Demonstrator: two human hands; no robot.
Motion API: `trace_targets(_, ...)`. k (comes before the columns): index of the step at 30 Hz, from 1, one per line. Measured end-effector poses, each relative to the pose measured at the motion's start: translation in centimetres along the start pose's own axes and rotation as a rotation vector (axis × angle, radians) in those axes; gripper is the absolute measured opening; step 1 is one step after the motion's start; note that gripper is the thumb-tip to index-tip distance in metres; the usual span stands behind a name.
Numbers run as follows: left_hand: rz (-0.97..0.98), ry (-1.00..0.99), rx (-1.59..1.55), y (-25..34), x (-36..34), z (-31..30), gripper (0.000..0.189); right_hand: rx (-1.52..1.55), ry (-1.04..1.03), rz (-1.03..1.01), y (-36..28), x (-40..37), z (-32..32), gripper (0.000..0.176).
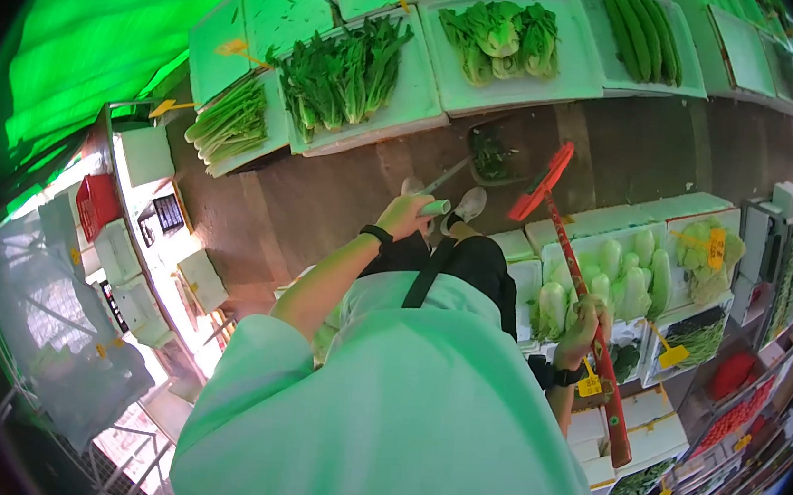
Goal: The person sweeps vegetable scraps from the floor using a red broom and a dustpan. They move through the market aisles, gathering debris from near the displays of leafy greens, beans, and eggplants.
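My left hand (403, 218) is closed round the pale green grip of a long-handled dustpan (520, 171). Its thin rod slants down to the dark pan on the floor, where green leaf scraps (490, 150) lie. In my right hand (585, 331) is the red handle of a broom (564, 245), with fingers wrapped round it. The broom's red head (543, 182) is just right of the pan. Both of my shoes (470, 203) show close behind the dustpan.
White trays (431, 84) of leafy greens (341, 75), lettuce (501, 38) and long green gourds (643, 37) line the front. Chinese cabbages (608, 277) fill a stand at my right. A brown floor aisle (315, 197) runs between. Green sheeting (121, 40) hangs at left.
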State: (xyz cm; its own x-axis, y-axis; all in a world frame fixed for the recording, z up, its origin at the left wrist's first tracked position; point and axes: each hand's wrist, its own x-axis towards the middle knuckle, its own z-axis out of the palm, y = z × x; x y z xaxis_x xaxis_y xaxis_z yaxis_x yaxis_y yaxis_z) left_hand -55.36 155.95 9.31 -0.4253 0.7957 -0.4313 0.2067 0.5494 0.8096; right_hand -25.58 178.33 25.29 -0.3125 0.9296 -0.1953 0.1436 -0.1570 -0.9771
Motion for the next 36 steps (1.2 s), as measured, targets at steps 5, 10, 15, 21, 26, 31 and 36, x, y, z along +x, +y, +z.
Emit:
trace_targets(5, 0.043, -0.018, 0.046, -3.3, 3.5, 2.2, 0.02, -0.074, 0.102, 0.106, 0.7, -0.5, 1.5, 0.017)
trace_targets(10, -0.056, -0.092, 0.053, -12.5, 6.2, 4.7, 0.034, -0.245, 0.152, 0.12, 1.5, -0.3, 4.5, 0.016)
trace_targets(15, -0.048, -0.205, 0.084, -14.9, 5.4, 3.0, 0.035, -0.263, 0.153, 0.139, 3.0, -1.0, 5.8, 0.017)
trace_targets(21, 0.0, -0.113, 0.006, -10.5, 4.9, 1.5, 0.031, -0.227, 0.151, 0.138, 1.9, -0.8, 5.7, 0.018)
trace_targets(26, -0.079, -0.061, 0.044, -6.3, 1.2, -1.4, 0.029, -0.309, -0.03, 0.171, 3.7, 1.5, 4.4, 0.019)
trace_targets(31, -0.101, 0.017, 0.167, -6.0, -3.0, -2.2, 0.029, -0.39, -0.302, 0.144, 5.5, 3.0, 6.0, 0.016)
trace_targets(36, -0.076, 0.005, 0.288, -6.5, -6.5, -5.0, 0.032, -0.315, -0.41, -0.132, 9.6, 1.8, 8.7, 0.016)
